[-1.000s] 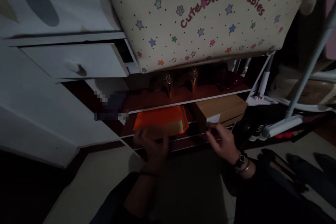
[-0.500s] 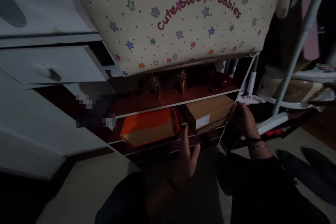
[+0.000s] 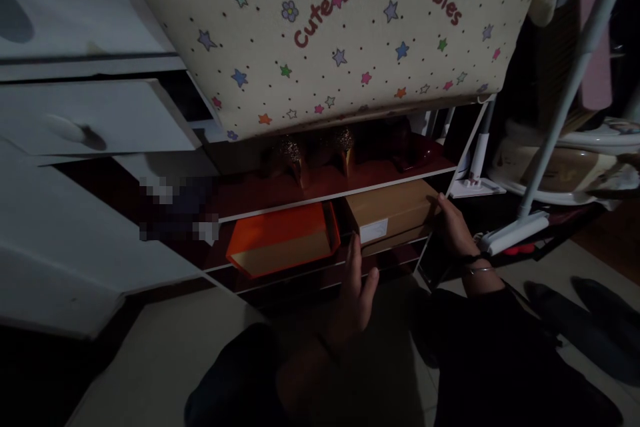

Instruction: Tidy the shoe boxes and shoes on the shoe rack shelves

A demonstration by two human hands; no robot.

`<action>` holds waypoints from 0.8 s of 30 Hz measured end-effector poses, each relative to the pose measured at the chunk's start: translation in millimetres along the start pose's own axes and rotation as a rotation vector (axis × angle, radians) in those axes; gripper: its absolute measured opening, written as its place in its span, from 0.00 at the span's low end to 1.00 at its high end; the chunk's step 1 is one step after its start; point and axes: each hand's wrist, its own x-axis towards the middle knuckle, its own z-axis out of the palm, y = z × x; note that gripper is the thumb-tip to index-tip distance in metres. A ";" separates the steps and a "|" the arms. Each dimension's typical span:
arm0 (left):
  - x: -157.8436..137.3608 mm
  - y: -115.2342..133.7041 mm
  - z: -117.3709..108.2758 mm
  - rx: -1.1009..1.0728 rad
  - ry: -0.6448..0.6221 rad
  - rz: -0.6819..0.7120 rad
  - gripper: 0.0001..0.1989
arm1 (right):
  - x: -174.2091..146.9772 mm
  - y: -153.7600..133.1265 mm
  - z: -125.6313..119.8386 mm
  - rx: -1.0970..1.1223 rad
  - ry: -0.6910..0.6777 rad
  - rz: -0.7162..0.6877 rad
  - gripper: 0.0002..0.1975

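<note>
Dim light falls on the floor (image 3: 135, 360) below your hands. Your left hand (image 3: 353, 300) is unclenched and holds nothing, fingers straight and thumb apart; its fingertips are at the left end of the brown box (image 3: 400, 207), though I cannot tell whether they touch. Your right hand (image 3: 455, 230) is at the other end, fingers partly hidden, so I cannot tell whether they grip. The box lies between your hands, its label (image 3: 374, 231) just beyond your left fingertips. For a sound hold, set both palms at matching height and press evenly so it stays square; the seam along its front suggests a lid, so grip below that. Mind the orange box (image 3: 280, 230), just left of your left fingertips. Right of your right hand is a mop head (image 3: 517, 233). Beyond both hands, the upper shelf (image 3: 250, 193) bears gold heels (image 3: 297, 160), and a starry cover (image 3: 370, 67) hangs above.
</note>
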 end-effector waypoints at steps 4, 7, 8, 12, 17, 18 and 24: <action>-2.6 -1.1 -2.9 0.026 0.007 0.007 0.37 | -7.8 -4.8 11.6 0.011 0.020 0.040 0.33; -4.9 -4.3 -5.6 0.027 0.025 0.025 0.37 | -14.7 -7.1 20.2 0.010 0.020 0.057 0.33; -5.7 -5.6 -6.8 0.033 0.034 0.029 0.37 | -17.4 -8.1 23.1 0.012 0.013 0.064 0.34; -8.8 -11.2 -12.0 0.078 0.078 0.040 0.37 | -26.7 -15.2 33.8 -0.002 0.006 0.065 0.33; -10.0 -13.9 -16.0 0.129 0.122 0.079 0.37 | -30.6 -21.7 42.8 -0.036 0.014 0.065 0.35; -9.5 -13.7 -17.1 0.147 0.135 0.097 0.37 | -30.9 -21.3 43.8 -0.041 0.011 0.061 0.35; -5.5 -14.7 -24.4 0.273 0.195 0.138 0.35 | -31.5 -14.1 49.3 -0.051 -0.020 0.038 0.34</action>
